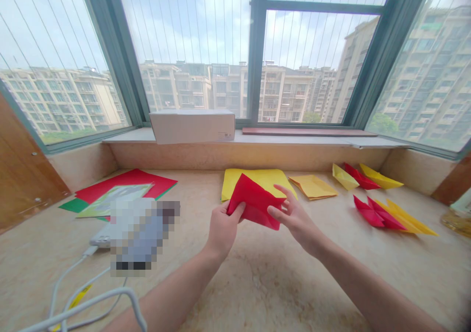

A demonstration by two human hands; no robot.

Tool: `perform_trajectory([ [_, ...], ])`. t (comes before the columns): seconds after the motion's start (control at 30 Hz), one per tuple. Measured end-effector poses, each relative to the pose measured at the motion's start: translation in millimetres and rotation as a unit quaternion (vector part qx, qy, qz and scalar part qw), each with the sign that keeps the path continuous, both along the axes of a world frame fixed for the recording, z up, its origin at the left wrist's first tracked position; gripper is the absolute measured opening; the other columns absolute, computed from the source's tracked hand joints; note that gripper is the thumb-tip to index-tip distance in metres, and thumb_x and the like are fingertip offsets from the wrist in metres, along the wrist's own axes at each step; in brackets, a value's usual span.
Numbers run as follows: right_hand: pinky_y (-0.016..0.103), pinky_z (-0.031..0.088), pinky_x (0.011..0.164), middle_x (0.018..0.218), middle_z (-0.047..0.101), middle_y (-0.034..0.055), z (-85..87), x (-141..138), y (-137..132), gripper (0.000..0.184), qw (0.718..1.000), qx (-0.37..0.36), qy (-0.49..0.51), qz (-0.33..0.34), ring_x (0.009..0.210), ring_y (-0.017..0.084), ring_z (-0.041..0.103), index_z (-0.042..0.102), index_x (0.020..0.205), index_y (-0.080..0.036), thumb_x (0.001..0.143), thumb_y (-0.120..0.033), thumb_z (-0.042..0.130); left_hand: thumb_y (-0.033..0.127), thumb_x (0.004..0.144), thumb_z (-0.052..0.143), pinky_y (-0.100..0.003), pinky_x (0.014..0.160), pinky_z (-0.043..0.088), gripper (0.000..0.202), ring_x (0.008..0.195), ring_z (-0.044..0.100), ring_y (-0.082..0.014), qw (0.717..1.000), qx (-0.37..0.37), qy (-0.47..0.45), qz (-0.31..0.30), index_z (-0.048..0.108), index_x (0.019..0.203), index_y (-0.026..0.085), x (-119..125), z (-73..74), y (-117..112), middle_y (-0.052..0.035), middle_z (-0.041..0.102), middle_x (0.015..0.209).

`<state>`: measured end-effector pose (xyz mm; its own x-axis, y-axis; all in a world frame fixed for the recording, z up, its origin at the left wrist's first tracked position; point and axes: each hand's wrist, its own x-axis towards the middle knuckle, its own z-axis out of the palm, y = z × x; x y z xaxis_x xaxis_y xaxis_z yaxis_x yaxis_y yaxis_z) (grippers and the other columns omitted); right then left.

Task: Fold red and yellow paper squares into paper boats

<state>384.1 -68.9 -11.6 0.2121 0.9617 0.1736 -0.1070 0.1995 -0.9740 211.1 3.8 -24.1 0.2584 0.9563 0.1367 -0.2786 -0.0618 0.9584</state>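
A folded sheet of red paper (255, 203) is held up over the counter, tilted, between my two hands. My left hand (225, 224) pinches its left corner, thumb on top. At the right edge, my right hand (290, 212) has its thumb against the paper and its fingers partly spread behind it; how firmly it grips is hard to see. Behind the red paper lies a stack of yellow paper (257, 176), partly covered by it. Just right of my right hand sits a folded yellow-orange square (313, 187).
Folded paper boats in yellow and red (362, 177) stand at the right, with more red and yellow folded pieces (380, 214) nearer. Red and green sheets (127, 182), a blurred-out object (138, 239) and white cables (91, 297) lie left. A white box (193, 127) rests on the sill.
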Motion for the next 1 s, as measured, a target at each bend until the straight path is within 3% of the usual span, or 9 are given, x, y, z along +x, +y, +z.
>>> perform_trajectory([
  [0.1,0.034,0.059,0.064,0.114,0.065,0.0098,-4.9,-1.9,0.5,0.091,1.000,-0.013,-0.027,0.001,0.087,0.025,0.071,0.031,0.141,-0.028,0.066,-0.028,0.083,0.036,0.072,0.079,-0.032,0.080,0.059,0.030,0.080,0.070,-0.0203,1.000,-0.008,-0.011,-0.010,0.073,0.088,0.011,1.5,-0.1,-1.2,-0.0046,0.074,0.081],
  [0.33,0.029,0.056,0.057,0.100,0.069,0.0053,-2.6,8.3,4.8,0.059,0.994,0.037,-0.049,-0.092,0.075,0.020,0.070,0.046,0.124,-0.025,0.072,-0.029,0.075,0.044,0.076,0.075,-0.036,0.084,0.059,0.040,0.085,0.071,-0.0238,0.996,-0.011,-0.027,-0.087,0.074,0.095,0.009,2.8,6.7,-8.9,-0.0095,0.075,0.089],
  [0.47,0.031,0.056,0.065,0.103,0.071,0.0079,1.9,13.7,5.0,0.028,0.994,0.034,-0.054,-0.086,0.085,0.023,0.070,0.062,0.095,-0.021,0.074,-0.037,0.073,0.044,0.077,0.075,-0.037,0.086,0.059,0.039,0.086,0.072,-0.0244,0.996,-0.007,-0.022,-0.084,0.074,0.096,0.009,1.6,6.0,-6.8,-0.0091,0.076,0.090],
  [0.57,0.031,0.055,0.065,0.089,0.073,0.0059,1.1,14.1,5.1,0.025,0.994,0.041,-0.056,-0.087,0.079,0.022,0.069,0.066,0.086,-0.020,0.073,-0.040,0.076,0.043,0.077,0.074,-0.036,0.084,0.059,0.039,0.085,0.072,-0.0237,0.996,0.003,-0.015,-0.087,0.073,0.097,0.010,1.2,5.2,-5.3,-0.0086,0.075,0.090],
  [0.67,0.032,0.055,0.066,0.079,0.073,0.0036,0.3,13.2,4.8,0.026,0.991,0.056,-0.033,-0.113,0.073,0.021,0.068,0.068,0.086,-0.020,0.073,-0.041,0.077,0.044,0.079,0.071,-0.033,0.077,0.060,0.038,0.082,0.071,-0.0213,0.996,0.023,0.005,-0.086,0.071,0.098,0.010,1.1,6.1,-5.1,-0.0084,0.075,0.090],
  [0.83,0.040,0.058,0.077,0.087,0.077,0.0052,6.0,14.5,3.2,0.028,0.989,0.056,0.029,-0.130,0.080,0.026,0.071,0.074,0.090,-0.020,0.073,-0.042,0.079,0.047,0.079,0.069,-0.027,0.058,0.058,0.037,0.073,0.069,-0.0189,0.997,0.032,0.037,-0.058,0.065,0.090,0.012,0.2,9.9,-4.9,-0.0075,0.071,0.084],
  [1.0,0.045,0.059,0.077,0.090,0.078,0.0047,4.9,17.4,4.8,0.027,0.985,0.062,0.020,-0.157,0.080,0.028,0.071,0.076,0.090,-0.023,0.073,-0.044,0.078,0.066,0.082,0.054,-0.024,0.038,0.048,0.053,0.051,0.063,-0.0154,0.997,-0.016,0.013,-0.077,0.060,0.087,0.014,-2.5,13.7,-7.2,-0.0084,0.069,0.081],
])
